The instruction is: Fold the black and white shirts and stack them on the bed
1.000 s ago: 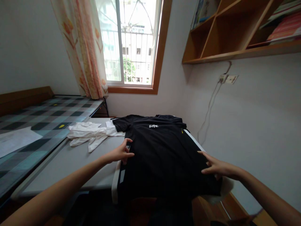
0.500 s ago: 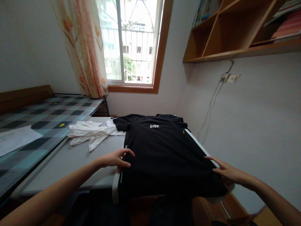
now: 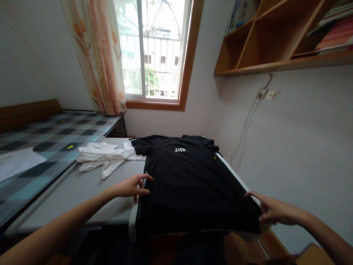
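Note:
A black T-shirt [image 3: 190, 184] with white lettering lies spread out, its collar end towards the window and its hem at the near table edge. At the shirt's left side is my left hand [image 3: 135, 186], open, thumb and forefinger apart over the fabric edge. My right hand [image 3: 275, 210] is at the right side near the hem, its forefinger stretched along the shirt's edge and its thumb apart. The other fingers of the right hand are partly hidden. Left of the shirt, a crumpled white garment [image 3: 103, 156] touches the black sleeve.
The light table [image 3: 82, 198] stands under the shirt. To the left, a bed [image 3: 71, 123] with a checked cover holds papers [image 3: 19, 162]. A wall closes the right side, with a socket [image 3: 267, 94], hanging cable and wooden shelf [image 3: 281, 63].
My right hand has shifted slightly down and right along the shirt's edge. My left hand has moved a little left. The shirt lies nearly the same, its right side somewhat straighter.

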Demonstrator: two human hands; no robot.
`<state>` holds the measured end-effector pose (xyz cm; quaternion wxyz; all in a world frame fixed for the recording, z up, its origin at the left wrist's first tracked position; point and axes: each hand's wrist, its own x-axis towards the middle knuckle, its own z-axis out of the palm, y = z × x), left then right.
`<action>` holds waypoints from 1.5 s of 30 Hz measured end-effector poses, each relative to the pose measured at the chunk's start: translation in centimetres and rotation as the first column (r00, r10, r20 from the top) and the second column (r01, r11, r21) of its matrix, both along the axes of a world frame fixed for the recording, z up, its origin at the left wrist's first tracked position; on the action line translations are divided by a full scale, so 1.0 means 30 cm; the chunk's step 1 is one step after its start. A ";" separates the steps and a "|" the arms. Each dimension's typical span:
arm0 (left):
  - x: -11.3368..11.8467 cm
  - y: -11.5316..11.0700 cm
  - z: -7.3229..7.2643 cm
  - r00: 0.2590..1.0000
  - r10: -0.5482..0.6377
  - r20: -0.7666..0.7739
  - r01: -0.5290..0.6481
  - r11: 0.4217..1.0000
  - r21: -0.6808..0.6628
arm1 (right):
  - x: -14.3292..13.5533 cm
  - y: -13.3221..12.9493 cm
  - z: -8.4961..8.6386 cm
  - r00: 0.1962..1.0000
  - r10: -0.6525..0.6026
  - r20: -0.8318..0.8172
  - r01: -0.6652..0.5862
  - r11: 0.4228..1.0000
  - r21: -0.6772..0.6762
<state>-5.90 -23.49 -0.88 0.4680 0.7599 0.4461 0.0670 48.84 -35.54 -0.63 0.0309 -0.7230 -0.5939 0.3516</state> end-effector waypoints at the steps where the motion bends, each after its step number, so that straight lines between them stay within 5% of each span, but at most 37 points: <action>1: -0.001 0.019 0.003 0.999 0.050 -0.018 -0.047 0.987 0.153 | -0.018 0.023 0.023 0.999 0.002 0.039 -0.004 1.000 0.031; 4: 0.022 0.089 0.005 0.981 0.195 0.019 -0.172 0.807 0.565 | -0.117 0.133 0.094 0.990 0.054 0.134 -0.087 0.963 0.254; 8: 0.103 0.175 -0.034 0.990 0.110 0.093 -0.142 0.669 0.729 | -0.326 0.337 0.122 0.985 0.170 0.028 -0.164 0.871 0.464; 11: 0.157 0.216 -0.095 0.996 0.089 0.024 -0.077 0.648 0.758 | -0.493 0.499 0.083 0.985 0.165 -0.044 -0.098 0.760 0.642; 14: 0.176 0.238 -0.155 0.992 0.086 -0.096 0.008 0.702 0.712 | -0.635 0.635 0.017 0.996 0.083 -0.024 -0.041 0.694 0.719; 21: 0.166 0.246 -0.196 0.993 0.104 -0.061 -0.032 0.717 0.696 | -0.806 0.741 -0.144 0.975 -0.117 0.190 -0.024 0.792 0.610; 25: 0.145 0.268 -0.196 0.973 0.226 0.049 -0.183 0.620 0.763 | -0.816 0.733 -0.185 0.963 -0.111 0.244 -0.055 0.810 0.583; 29: 0.052 0.312 -0.163 0.883 0.467 0.051 -0.281 0.438 0.854 | -0.809 0.729 -0.184 0.965 -0.145 0.217 -0.027 0.771 0.636; 31: -0.031 0.336 -0.134 0.810 0.586 0.005 -0.297 0.404 0.865 | -0.807 0.730 -0.181 0.967 -0.155 0.201 -0.014 0.759 0.651; 32: -0.081 0.347 -0.120 0.768 0.640 -0.036 -0.305 0.414 0.858 | -0.807 0.731 -0.181 0.968 -0.157 0.196 -0.009 0.757 0.654; 35: -0.245 0.369 -0.090 0.644 0.723 -0.250 -0.344 0.565 0.749 | -0.808 0.733 -0.184 0.969 -0.159 0.186 -0.003 0.753 0.658; 38: -0.390 0.369 -0.079 0.562 0.750 -0.348 -0.411 0.618 0.670 | -0.809 0.735 -0.188 0.972 -0.155 0.176 0.000 0.750 0.661; 41: -0.476 0.354 -0.070 0.493 0.789 -0.365 -0.461 0.593 0.660 | -0.807 0.736 -0.191 0.974 -0.155 0.164 0.007 0.746 0.666; 45: -0.518 0.352 -0.019 0.502 0.820 -0.276 -0.500 0.535 0.681 | -0.797 0.737 -0.187 0.980 -0.161 0.121 0.038 0.739 0.672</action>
